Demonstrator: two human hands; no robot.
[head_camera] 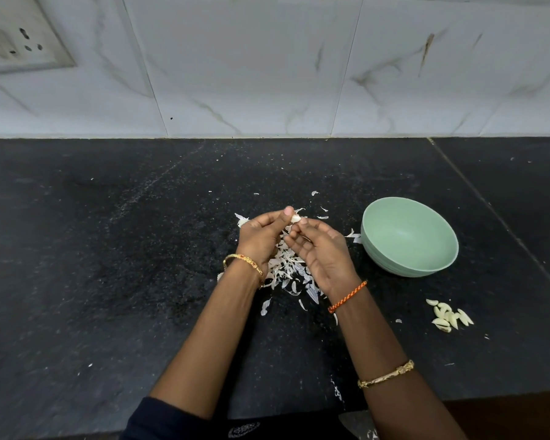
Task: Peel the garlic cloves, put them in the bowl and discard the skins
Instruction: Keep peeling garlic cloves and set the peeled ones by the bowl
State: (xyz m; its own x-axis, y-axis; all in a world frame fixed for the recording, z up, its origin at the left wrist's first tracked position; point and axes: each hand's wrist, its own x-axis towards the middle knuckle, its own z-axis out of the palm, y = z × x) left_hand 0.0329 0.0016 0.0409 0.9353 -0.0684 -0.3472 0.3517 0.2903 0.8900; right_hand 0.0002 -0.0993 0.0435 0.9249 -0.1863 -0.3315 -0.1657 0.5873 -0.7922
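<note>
Black stone surface (108,281) runs nearest and widest, carrying everything. On it the green bowl (410,238) stands to the right, seemingly holding nothing, while a pile of skins (286,268) lies under the hands and peeled cloves (450,317) sit in a heap near the bowl. Left hand (261,239) and right hand (321,249) pinch 1 garlic clove (295,219) between fingertips — peeling is in hand. Next, I judge, the bared clove goes into the bowl — and the skins still need discarding.

Gold bangles (242,262), orange thread wristband (347,296), dark garment (159,420).
</note>
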